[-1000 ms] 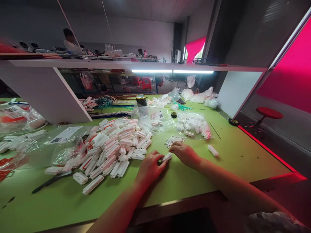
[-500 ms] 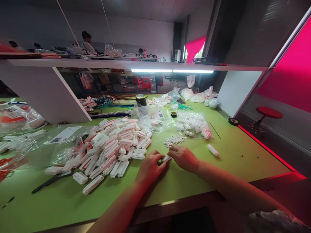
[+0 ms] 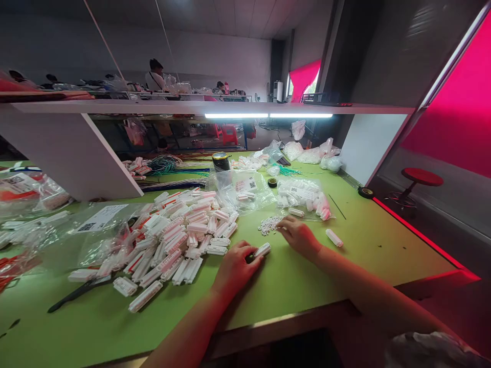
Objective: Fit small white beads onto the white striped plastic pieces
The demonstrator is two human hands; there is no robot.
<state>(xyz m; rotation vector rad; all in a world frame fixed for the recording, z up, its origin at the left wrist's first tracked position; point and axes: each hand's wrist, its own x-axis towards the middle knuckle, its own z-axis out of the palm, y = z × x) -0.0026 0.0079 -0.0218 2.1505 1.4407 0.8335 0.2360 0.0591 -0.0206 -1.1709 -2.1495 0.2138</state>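
White plastic housing (image 3: 263,249): long and narrow; its long axis slants across the view, near end low at the left fingertips, free end aimed right and slightly away from the person.
Housing's place: over the green tabletop (image 3: 307,278), right of the left hand (image 3: 238,263) and left of and nearer than the right hand (image 3: 299,236), apart from the latter; whether it touches the surface, I cannot tell.
Left hand: thumb and fingers pinch the near end of the housing.
Right hand: fingers bent, tips at the right edge of the pile of small white pieces (image 3: 268,225); whether they grip one, I cannot tell.
Heap of white housings (image 3: 184,230): left of the left hand, its blocks pointing many ways.
Single housing (image 3: 334,237): right of the right hand, lying alone.
Change from half a second ago: the right hand has left the held housing's free end for the pile; the left hand keeps its pinch; the person in the background (image 3: 155,76) appears further right.
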